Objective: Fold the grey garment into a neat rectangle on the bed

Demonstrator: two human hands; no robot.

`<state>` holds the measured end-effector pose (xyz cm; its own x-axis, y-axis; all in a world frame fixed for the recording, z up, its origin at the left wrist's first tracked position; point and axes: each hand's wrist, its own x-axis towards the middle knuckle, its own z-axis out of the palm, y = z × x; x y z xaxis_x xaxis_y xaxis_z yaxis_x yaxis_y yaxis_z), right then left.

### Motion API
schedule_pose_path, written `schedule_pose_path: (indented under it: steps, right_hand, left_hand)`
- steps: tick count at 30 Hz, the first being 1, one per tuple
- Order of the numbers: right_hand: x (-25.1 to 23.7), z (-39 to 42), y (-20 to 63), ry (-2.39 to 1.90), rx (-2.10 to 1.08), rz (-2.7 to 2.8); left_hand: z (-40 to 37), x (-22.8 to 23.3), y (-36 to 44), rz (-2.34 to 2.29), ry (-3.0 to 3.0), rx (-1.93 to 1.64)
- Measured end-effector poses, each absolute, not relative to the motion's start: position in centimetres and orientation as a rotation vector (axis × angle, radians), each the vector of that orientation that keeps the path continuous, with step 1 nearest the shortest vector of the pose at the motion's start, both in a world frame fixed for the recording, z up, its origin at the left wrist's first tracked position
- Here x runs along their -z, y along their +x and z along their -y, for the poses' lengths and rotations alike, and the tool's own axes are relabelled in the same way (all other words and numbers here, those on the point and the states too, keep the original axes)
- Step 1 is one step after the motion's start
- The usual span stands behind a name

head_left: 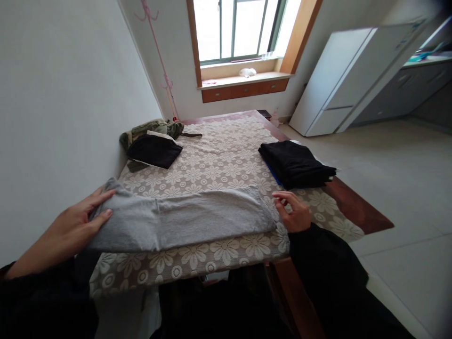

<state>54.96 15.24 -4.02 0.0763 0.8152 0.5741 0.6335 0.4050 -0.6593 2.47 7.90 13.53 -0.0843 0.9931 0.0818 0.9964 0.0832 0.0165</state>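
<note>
A grey folded garment [197,216] lies in a long strip across the near part of the table; whether it is trousers or a top I cannot tell. My left hand [83,219] is closed on its left end, thumb and fingers over the cloth. Just past the right end, my right hand [293,212] hovers with fingers loosely bent and apart, holding nothing. Farther right of it sits a stack of folded black clothes [294,162] with a blue edge showing underneath.
A flowered lace tablecloth [226,162] covers the wooden table [363,212]. At the far left are a folded black cloth item [155,149] and an olive green bag or garment [150,127]. A white wall [70,94] borders the left side; a fridge [335,80] stands beyond, right.
</note>
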Motion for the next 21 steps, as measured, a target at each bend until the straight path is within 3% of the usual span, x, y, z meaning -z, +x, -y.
schedule_pose_path:
  steps: [5,10,15,21]
  right_hand:
    - [0.5,-14.0,50.3,-1.02,-1.084,1.604]
    - [-0.7,-14.7,46.6,-0.727,-1.806,1.259]
    - [2.3,-15.5,46.7,-0.896,-1.766,1.127]
    - [5.0,-16.7,47.1,-1.008,-1.616,1.37]
  left_hand:
    - [-10.0,-16.6,15.3,1.927,-2.43,0.008]
    - [-11.8,-14.9,28.8,1.747,-2.68,-0.037]
    - [-12.7,-10.8,30.2,1.503,-3.136,0.56]
    - [-9.9,-6.7,22.8,1.731,-2.928,1.146]
